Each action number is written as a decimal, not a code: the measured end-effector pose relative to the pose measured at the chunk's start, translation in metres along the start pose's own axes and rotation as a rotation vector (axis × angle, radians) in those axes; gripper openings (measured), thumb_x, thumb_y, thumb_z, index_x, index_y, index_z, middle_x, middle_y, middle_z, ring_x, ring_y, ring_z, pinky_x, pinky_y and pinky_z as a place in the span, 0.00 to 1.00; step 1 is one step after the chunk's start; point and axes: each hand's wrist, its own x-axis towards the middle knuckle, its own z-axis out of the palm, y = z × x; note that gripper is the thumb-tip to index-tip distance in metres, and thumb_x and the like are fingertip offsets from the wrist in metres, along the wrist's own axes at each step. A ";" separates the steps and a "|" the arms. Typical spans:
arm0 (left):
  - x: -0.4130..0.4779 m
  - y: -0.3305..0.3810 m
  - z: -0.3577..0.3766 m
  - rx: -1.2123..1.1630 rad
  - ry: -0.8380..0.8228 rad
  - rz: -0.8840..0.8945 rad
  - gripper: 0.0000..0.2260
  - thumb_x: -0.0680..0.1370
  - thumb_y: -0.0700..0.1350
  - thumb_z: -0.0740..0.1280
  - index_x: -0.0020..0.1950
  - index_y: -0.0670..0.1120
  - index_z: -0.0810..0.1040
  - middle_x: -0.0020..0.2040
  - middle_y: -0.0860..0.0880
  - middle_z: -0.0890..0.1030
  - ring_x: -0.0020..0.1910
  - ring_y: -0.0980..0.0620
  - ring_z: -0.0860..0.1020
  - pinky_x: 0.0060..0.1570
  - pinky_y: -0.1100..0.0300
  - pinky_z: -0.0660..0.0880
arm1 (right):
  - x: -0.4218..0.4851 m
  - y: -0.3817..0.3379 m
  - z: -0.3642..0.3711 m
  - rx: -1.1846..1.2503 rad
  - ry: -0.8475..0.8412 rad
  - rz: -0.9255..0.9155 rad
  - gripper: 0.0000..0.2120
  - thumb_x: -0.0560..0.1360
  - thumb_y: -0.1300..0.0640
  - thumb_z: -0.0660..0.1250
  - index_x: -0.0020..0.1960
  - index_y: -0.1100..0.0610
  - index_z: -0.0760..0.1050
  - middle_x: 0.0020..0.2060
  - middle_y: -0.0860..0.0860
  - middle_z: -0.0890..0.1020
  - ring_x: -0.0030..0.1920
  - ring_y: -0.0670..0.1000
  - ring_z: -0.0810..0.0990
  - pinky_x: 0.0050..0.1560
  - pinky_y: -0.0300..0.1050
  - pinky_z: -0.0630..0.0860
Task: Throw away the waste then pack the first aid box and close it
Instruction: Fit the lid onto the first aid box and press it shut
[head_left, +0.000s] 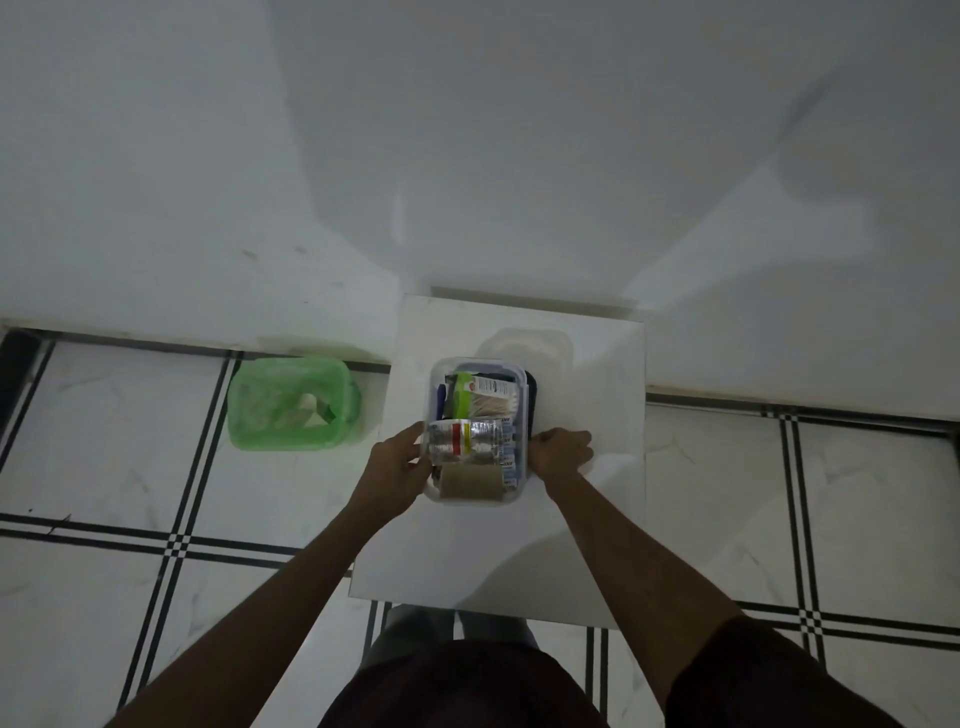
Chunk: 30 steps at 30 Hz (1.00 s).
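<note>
With waste already in the green bin (291, 402) on the floor, packing looks nearly done: the left hand (402, 465) grips the clear first aid box (475, 496) on the counter (587, 364), the right hand (563, 452) rests curled beside it, and lidding should follow.

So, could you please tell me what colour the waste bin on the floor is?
The waste bin is translucent green, seen clearly in the head view, left of the table.
</note>
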 end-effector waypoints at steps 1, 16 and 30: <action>0.000 -0.002 -0.001 0.006 0.002 0.010 0.19 0.77 0.35 0.63 0.66 0.48 0.73 0.45 0.48 0.82 0.38 0.57 0.81 0.34 0.56 0.82 | -0.001 0.000 0.000 0.018 -0.019 -0.022 0.15 0.77 0.52 0.63 0.54 0.62 0.79 0.60 0.60 0.68 0.63 0.61 0.67 0.63 0.51 0.67; 0.016 0.005 0.009 -0.026 -0.018 0.008 0.18 0.76 0.35 0.63 0.65 0.47 0.75 0.48 0.40 0.85 0.41 0.46 0.84 0.35 0.44 0.82 | -0.050 0.000 -0.072 0.277 0.161 -0.497 0.14 0.73 0.59 0.70 0.57 0.60 0.76 0.33 0.50 0.79 0.32 0.45 0.77 0.30 0.27 0.71; 0.020 -0.009 0.014 -0.103 0.116 -0.084 0.15 0.78 0.38 0.62 0.64 0.45 0.76 0.49 0.42 0.84 0.45 0.45 0.83 0.44 0.49 0.83 | -0.087 -0.033 0.039 -0.120 0.389 -0.897 0.10 0.75 0.54 0.66 0.51 0.60 0.78 0.36 0.55 0.85 0.38 0.55 0.83 0.52 0.54 0.80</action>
